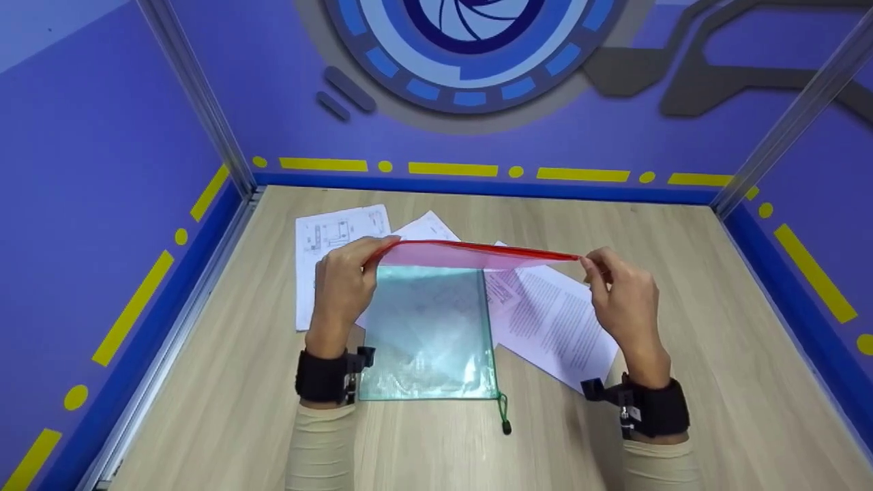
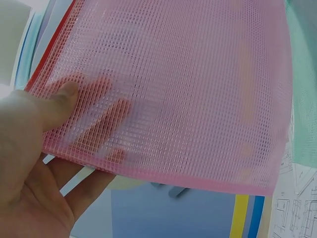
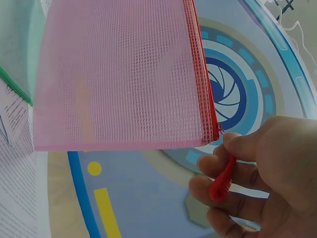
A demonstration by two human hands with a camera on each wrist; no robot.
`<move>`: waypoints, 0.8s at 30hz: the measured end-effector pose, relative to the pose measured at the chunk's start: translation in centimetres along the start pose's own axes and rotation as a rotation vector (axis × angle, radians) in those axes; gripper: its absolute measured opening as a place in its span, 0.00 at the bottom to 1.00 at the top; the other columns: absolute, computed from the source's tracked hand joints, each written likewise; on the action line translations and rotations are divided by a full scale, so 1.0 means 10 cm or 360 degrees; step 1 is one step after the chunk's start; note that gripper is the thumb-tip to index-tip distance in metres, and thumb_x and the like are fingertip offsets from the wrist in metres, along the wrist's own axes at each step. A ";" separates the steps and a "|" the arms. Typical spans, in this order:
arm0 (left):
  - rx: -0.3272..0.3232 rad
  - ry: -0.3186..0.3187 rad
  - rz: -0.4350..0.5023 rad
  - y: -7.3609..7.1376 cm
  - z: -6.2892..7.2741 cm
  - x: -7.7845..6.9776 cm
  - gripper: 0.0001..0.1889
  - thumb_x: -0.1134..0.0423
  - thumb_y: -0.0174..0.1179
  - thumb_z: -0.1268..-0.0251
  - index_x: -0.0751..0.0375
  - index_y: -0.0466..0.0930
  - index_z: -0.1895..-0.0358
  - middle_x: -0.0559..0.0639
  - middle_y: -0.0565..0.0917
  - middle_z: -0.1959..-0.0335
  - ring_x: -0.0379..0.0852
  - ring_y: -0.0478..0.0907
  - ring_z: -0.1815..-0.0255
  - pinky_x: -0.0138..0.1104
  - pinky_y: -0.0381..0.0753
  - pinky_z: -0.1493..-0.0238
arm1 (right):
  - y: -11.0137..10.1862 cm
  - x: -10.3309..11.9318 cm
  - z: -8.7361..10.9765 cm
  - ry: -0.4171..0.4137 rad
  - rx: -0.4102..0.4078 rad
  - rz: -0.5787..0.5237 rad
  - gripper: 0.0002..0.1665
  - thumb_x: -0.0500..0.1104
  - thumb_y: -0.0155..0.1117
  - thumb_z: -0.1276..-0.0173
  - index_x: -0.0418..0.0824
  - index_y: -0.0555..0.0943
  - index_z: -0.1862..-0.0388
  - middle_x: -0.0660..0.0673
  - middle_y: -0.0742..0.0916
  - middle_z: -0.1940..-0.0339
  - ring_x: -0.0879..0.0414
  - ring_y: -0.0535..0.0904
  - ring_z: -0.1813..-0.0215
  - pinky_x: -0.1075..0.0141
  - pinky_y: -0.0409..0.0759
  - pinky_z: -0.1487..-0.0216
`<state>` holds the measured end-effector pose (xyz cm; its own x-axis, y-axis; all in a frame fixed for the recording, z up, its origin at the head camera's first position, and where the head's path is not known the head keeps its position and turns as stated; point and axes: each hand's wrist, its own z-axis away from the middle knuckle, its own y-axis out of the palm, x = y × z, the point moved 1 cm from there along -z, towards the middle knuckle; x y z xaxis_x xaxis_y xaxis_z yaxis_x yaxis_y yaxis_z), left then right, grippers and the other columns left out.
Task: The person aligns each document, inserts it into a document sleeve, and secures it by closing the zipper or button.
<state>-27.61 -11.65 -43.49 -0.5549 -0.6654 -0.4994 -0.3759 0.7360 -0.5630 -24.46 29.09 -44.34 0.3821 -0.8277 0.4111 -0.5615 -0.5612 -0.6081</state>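
Observation:
A pink mesh zipper pouch with a red zipper edge is held up above the table, its zipper edge on top. My left hand grips its left end, thumb on the near face and fingers behind, showing through the mesh in the left wrist view. At the other end, my right hand pinches the red zipper pull beside the pouch corner. The zipper slider sits at that corner. Below lies a green mesh zipper pouch, its far part hidden behind the pink one.
Printed sheets lie around and partly under the green pouch: a drawing sheet at the left, a text sheet at the right. A green cord hangs off the green pouch's near right corner. Purple panels wall the wooden table.

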 end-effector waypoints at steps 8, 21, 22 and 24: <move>-0.0053 0.0052 -0.0026 0.03 0.00 -0.06 0.15 0.69 0.72 0.32 0.56 0.92 0.43 0.53 0.92 0.51 0.55 0.90 0.47 0.49 0.86 0.44 | -0.01 0.00 0.02 0.0050 -0.0060 0.0021 0.09 0.39 0.66 0.21 0.35 0.85 0.61 0.43 0.87 0.75 0.51 0.82 0.74 0.58 0.71 0.70; 0.0006 0.0166 -0.0060 0.06 0.00 -0.36 0.16 0.69 0.71 0.31 0.55 0.91 0.42 0.52 0.92 0.52 0.52 0.90 0.49 0.45 0.88 0.50 | -0.11 0.45 0.02 0.0041 -0.0379 -0.0338 0.14 0.38 0.72 0.26 0.37 0.85 0.74 0.48 0.86 0.77 0.60 0.78 0.74 0.76 0.72 0.67; 0.0015 0.0179 -0.0055 0.06 0.00 -0.39 0.16 0.70 0.70 0.30 0.55 0.91 0.42 0.52 0.92 0.52 0.51 0.90 0.49 0.44 0.89 0.50 | -0.12 0.52 0.02 0.0022 -0.0316 -0.0369 0.15 0.38 0.71 0.25 0.39 0.86 0.75 0.50 0.87 0.79 0.61 0.79 0.76 0.77 0.74 0.68; 0.0023 0.0207 -0.0035 0.08 0.01 -0.45 0.16 0.70 0.69 0.29 0.55 0.91 0.42 0.51 0.92 0.53 0.49 0.90 0.50 0.43 0.89 0.51 | -0.13 0.62 0.02 0.0013 -0.0150 -0.0428 0.17 0.39 0.69 0.23 0.40 0.87 0.76 0.52 0.88 0.79 0.61 0.81 0.76 0.77 0.77 0.68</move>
<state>-25.36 -8.10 -41.72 -0.6384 -0.6590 -0.3977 -0.3791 0.7189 -0.5827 -21.21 24.63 -41.17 0.5208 -0.6487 0.5549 -0.5064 -0.7581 -0.4109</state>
